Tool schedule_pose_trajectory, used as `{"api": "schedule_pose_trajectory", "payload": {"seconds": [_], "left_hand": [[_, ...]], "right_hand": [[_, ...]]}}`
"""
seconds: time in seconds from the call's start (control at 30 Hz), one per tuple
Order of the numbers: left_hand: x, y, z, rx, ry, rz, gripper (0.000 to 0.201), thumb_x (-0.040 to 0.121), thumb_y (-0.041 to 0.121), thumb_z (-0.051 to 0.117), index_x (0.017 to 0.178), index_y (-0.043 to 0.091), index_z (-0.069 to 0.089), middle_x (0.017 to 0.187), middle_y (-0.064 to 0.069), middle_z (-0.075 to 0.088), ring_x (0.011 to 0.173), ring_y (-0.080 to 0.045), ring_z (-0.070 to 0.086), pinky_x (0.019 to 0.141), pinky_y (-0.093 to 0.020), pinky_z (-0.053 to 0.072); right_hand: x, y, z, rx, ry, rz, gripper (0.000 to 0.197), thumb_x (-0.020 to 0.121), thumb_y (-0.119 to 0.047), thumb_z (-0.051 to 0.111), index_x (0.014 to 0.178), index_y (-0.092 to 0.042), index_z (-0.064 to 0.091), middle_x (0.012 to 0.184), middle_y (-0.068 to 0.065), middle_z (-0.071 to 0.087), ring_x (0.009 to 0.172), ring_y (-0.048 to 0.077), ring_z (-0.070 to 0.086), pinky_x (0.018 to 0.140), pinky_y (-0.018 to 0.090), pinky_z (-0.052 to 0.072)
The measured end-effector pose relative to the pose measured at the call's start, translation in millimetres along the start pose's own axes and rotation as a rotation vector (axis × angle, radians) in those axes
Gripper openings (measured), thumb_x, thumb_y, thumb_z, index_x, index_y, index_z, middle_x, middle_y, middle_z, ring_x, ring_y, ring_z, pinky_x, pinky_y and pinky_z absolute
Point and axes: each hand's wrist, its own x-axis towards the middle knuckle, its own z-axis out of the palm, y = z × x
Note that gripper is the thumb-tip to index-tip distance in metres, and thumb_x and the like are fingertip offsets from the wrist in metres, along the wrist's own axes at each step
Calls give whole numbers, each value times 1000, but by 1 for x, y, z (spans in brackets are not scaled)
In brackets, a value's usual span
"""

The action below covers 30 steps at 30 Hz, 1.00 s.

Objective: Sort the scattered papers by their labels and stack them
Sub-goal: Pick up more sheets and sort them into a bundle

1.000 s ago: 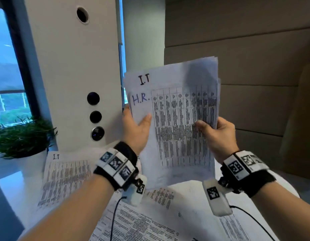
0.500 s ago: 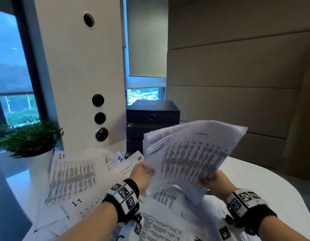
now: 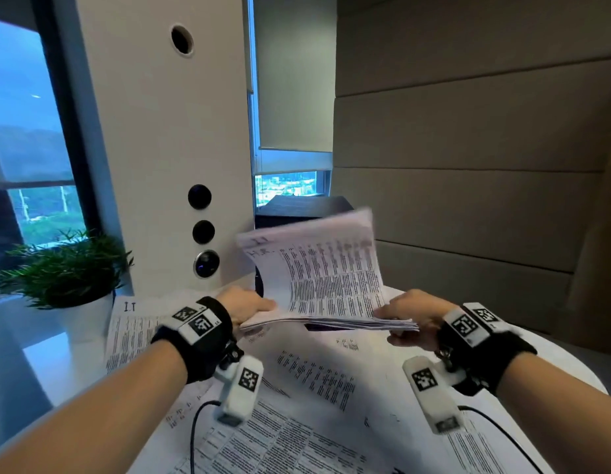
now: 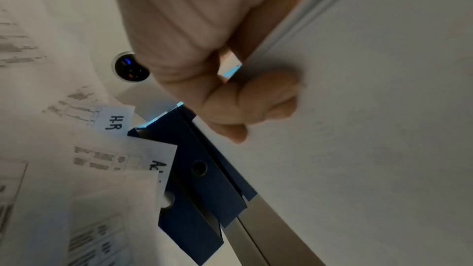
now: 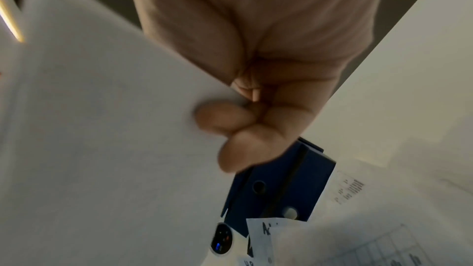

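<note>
Both hands hold one sheaf of printed papers [image 3: 328, 282] above the table, tilted up and away from me. My left hand [image 3: 249, 304] grips its left edge, fingers curled under the blank underside [image 4: 358, 108]. My right hand [image 3: 405, 319] grips the right edge, thumb on top and fingers beneath the sheaf [image 5: 102, 128]. The top sheet carries blurred handwriting, with "H.R." faintly readable. More printed sheets lie scattered on the white table [image 3: 553, 364], one labelled "I.T" [image 3: 129, 306] at the left. In the left wrist view, sheets labelled "H.R" [image 4: 115, 121] and "Ac" [image 4: 158, 166] lie below.
A dark stacked drawer box [image 3: 307, 206] stands behind the held papers against the window. A potted green plant [image 3: 64, 268] sits at the left edge. A white column with round sockets [image 3: 203, 230] rises behind the table. Cables trail from both wrist cameras.
The sheaf has come down from upright in front of my face to low over the table, then swung leftward and tilted up again. Both hands kept their hold.
</note>
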Motion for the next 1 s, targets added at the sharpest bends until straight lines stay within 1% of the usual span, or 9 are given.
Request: {"api": "schedule_pose_trajectory", "payload": {"seconds": [0.07, 0.17, 0.27, 0.33, 0.43, 0.53, 0.73, 0.87, 1.0], "left_hand": [[6, 3, -6, -22, 33, 53, 19, 82, 8, 70, 96, -4, 65, 86, -14, 64, 77, -25, 61, 75, -37, 56], [4, 16, -13, -93, 129, 154, 24, 84, -1, 66, 106, -9, 66, 95, -16, 68, 69, -20, 61, 63, -24, 55], [0, 36, -22, -196, 122, 206, 16, 87, 1, 64, 102, -5, 66, 92, -17, 66, 52, -12, 64, 44, -15, 50], [0, 49, -30, -277, 104, 192, 15, 87, 2, 64, 100, -4, 65, 91, -18, 68, 57, -13, 65, 51, -20, 55], [4, 64, -39, -358, 52, 136, 6, 88, 4, 63, 86, -1, 60, 63, -9, 63, 41, -9, 58, 40, -17, 47], [7, 75, -46, -483, -47, 111, 22, 97, 4, 48, 75, 2, 51, 48, -8, 57, 29, -3, 47, 31, -11, 37], [22, 101, -53, -643, -77, 141, 20, 96, -5, 33, 86, -5, 51, 104, -26, 52, 58, -12, 56, 38, -10, 45], [30, 120, -49, -768, -92, 143, 23, 96, -2, 34, 86, -2, 54, 113, -29, 51, 30, -10, 52, 36, -13, 45], [34, 132, -46, -869, -122, 157, 22, 99, 2, 35, 89, -1, 54, 118, -32, 46, 29, -14, 55, 40, -15, 47]], "right_hand": [[-2, -7, 4, 52, 14, -56, 14, 88, -6, 65, 76, -3, 56, 66, 11, 55, 54, 19, 55, 47, 25, 52], [-6, -19, 5, 163, 27, -126, 10, 91, -4, 60, 81, -4, 58, 72, 11, 58, 57, 18, 57, 42, 20, 49], [-10, -37, 2, 302, 37, -153, 17, 93, -5, 58, 76, -1, 59, 56, 8, 60, 42, 12, 54, 39, 19, 43], [-13, -47, -3, 431, 1, -172, 21, 94, -4, 55, 73, -2, 57, 47, 4, 59, 34, 8, 51, 35, 16, 40], [-13, -60, -8, 541, -79, -168, 22, 94, -2, 52, 72, -1, 55, 43, 3, 55, 29, 5, 43, 33, 13, 39], [-9, -73, -6, 574, -139, -139, 18, 92, -1, 48, 77, 0, 59, 54, 6, 57, 28, 3, 38, 34, 12, 39], [4, -101, -3, 749, -153, -88, 6, 92, -2, 52, 88, -4, 58, 64, 12, 58, 27, 5, 47, 31, 17, 43], [21, -120, -9, 777, -166, -79, 16, 95, -3, 46, 88, 8, 56, 49, 11, 61, 29, 4, 46, 32, 19, 46], [34, -131, -19, 801, -191, -103, 21, 93, -6, 52, 86, 13, 57, 54, 9, 63, 54, 5, 52, 36, 20, 49]]}}
